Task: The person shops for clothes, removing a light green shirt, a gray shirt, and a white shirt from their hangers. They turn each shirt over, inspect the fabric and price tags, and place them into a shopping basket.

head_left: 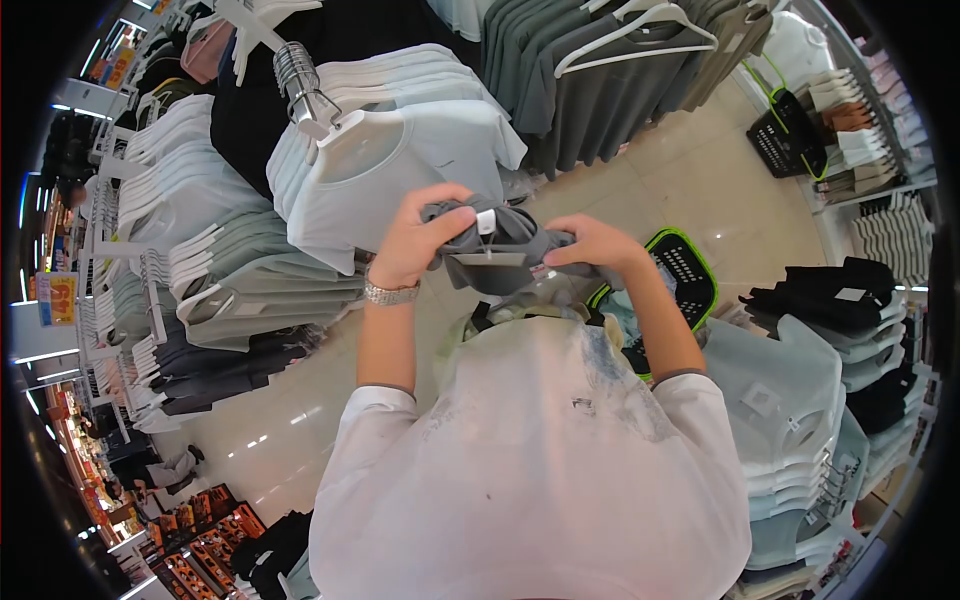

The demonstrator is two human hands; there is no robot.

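Observation:
A dark grey garment [518,228] is bunched up in front of my chest, gripped from both sides. My left hand [422,238], with a metal bracelet at the wrist, closes on its left part, thumb on top. On the other side my right hand [592,246] pinches the cloth with the thumb toward the middle. A small white label [486,221] shows at the bunched part, and a hang tag [490,259] dangles below it. The fingers under the cloth are partly hidden. Just beyond the garment hang white T-shirts [400,150] on a rack arm.
Dark grey shirts [620,90] on hangers stand beyond to the right. Grey-green shirts [250,290] line the left. A green-rimmed basket [686,275] is by my right forearm; another black basket [785,135] sits farther off. Pale shirts [770,390] hang at right. Tiled floor [290,410] lies between racks.

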